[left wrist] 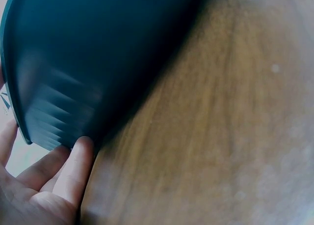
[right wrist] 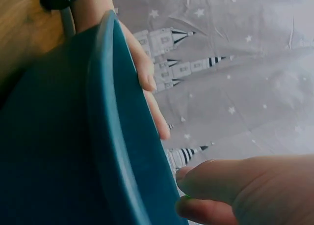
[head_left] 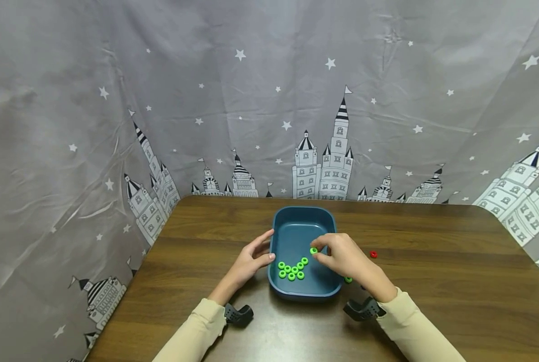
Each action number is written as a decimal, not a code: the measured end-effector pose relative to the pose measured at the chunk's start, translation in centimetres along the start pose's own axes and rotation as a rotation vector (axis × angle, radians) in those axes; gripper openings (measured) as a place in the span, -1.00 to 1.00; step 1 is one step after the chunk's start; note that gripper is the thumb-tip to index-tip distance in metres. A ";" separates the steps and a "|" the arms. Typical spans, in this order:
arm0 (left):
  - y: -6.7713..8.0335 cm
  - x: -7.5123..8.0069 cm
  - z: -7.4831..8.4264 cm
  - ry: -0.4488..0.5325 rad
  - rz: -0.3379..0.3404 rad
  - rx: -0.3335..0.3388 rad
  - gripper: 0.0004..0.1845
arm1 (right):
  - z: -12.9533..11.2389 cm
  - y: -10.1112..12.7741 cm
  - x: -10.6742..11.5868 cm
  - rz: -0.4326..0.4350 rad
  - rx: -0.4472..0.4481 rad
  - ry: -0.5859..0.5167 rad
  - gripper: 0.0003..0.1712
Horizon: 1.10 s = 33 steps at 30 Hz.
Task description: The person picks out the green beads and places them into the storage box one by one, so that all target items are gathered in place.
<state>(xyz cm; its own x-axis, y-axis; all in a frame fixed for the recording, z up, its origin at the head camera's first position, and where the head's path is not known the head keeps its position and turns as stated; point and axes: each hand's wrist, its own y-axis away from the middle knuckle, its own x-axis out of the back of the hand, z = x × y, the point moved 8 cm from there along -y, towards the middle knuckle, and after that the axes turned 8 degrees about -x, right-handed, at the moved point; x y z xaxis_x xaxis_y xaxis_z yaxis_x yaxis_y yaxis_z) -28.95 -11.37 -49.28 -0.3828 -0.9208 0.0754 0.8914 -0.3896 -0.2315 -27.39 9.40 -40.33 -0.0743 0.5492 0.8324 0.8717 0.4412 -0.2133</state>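
Observation:
A dark blue rectangular bin (head_left: 300, 291) stands on the table with several small bright green rings (head_left: 294, 270) lying in its near-left part. Over the bin's right half, my right hand (head_left: 342, 254) pinches one green ring (head_left: 313, 250) between thumb and index finger. The right wrist view shows only a sliver of that ring between the fingertips. My left hand (head_left: 251, 257) rests its fingertips against the bin's left side, fingers spread. From the left wrist view, the left fingers (left wrist: 74, 173) lie along the outer wall.
A small red ring (head_left: 373, 254) lies on the wooden table (head_left: 432, 271) right of the bin. Another green ring (head_left: 348, 279) sits just outside the bin's right wall, partly behind the right forearm. A grey curtain (head_left: 260, 100) with castles and stars hangs behind the table.

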 end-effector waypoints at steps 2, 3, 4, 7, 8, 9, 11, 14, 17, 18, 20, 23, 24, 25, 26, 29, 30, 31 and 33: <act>0.0 0.0 0.0 0.003 -0.001 0.001 -0.26 | -0.3 -0.1 -0.4 -0.011 0.013 0.006 -0.81; 0.0 -0.1 0.0 0.001 -0.002 0.001 -0.26 | -0.5 -0.2 -0.6 -0.015 0.016 0.008 -0.81; 0.0 -0.1 0.0 0.000 -0.003 0.000 -0.26 | -0.5 -0.2 -0.8 -0.019 0.018 0.013 -0.81; -0.1 -0.1 0.0 0.000 -0.007 0.001 -0.26 | -0.7 -0.3 -1.4 -0.034 0.028 0.026 -0.82; -0.1 -0.1 0.0 0.001 -0.006 0.001 -0.26 | -0.7 -0.3 -1.6 -0.040 0.024 0.023 -0.82; -0.1 -0.1 0.0 -0.001 -0.007 0.001 -0.26 | -0.7 -0.3 -1.8 -0.045 0.026 0.021 -0.82; -0.1 0.0 -0.1 -0.001 -0.006 0.002 -0.26 | -0.8 -0.3 -2.1 -0.055 0.033 0.022 -0.82; 0.0 0.1 -0.1 0.001 -0.002 0.004 -0.25 | -1.0 -0.3 -2.7 -0.069 0.040 0.032 -0.81; 0.0 0.1 -0.2 0.000 0.000 0.006 -0.26 | -1.1 -0.2 -3.2 -0.076 0.047 0.059 -0.82; 0.0 0.1 -0.2 0.001 0.002 0.007 -0.26 | -1.1 -0.1 -3.3 -0.077 0.048 0.069 -0.82; 0.0 0.1 -0.2 0.000 0.001 0.001 -0.26 | -1.1 -0.1 -3.5 -0.068 0.055 0.093 -0.83; -0.1 0.0 -0.2 0.004 0.002 -0.009 -0.25 | -1.2 0.1 -3.6 -0.056 0.062 0.136 -0.84; -0.1 0.0 -0.2 0.005 0.002 -0.015 -0.25 | -1.2 0.1 -3.6 -0.053 0.064 0.150 -0.84; -0.1 0.0 -0.2 0.004 0.000 -0.023 -0.24 | -1.3 0.1 -3.7 -0.049 0.067 0.165 -0.85; -0.1 0.0 -0.2 0.001 0.001 -0.030 -0.23 | -1.2 0.2 -3.7 -0.051 0.064 0.175 -0.85; -0.1 0.0 -0.2 -0.022 -0.004 -0.067 -0.23 | -1.2 0.2 -3.8 -0.054 0.062 0.210 -0.84; -0.1 0.0 -0.2 -0.027 -0.003 -0.075 -0.23 | -1.2 0.2 -3.9 -0.056 0.061 0.223 -0.85; -0.1 0.0 -0.2 -0.032 -0.002 -0.079 -0.23 | -1.2 0.2 -4.0 -0.057 0.061 0.236 -0.85; 0.0 0.1 -0.2 -0.032 0.003 -0.076 -0.24 | -1.2 0.2 -4.2 -0.062 0.059 0.264 -0.86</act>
<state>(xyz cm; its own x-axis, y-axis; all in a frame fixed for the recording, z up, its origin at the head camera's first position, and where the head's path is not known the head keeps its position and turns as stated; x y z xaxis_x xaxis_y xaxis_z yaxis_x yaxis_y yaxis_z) -29.08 -11.47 -49.48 -0.3713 -0.9225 0.1057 0.8710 -0.3855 -0.3046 -26.38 6.35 -43.23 0.0094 0.3194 0.9476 0.8392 0.5128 -0.1811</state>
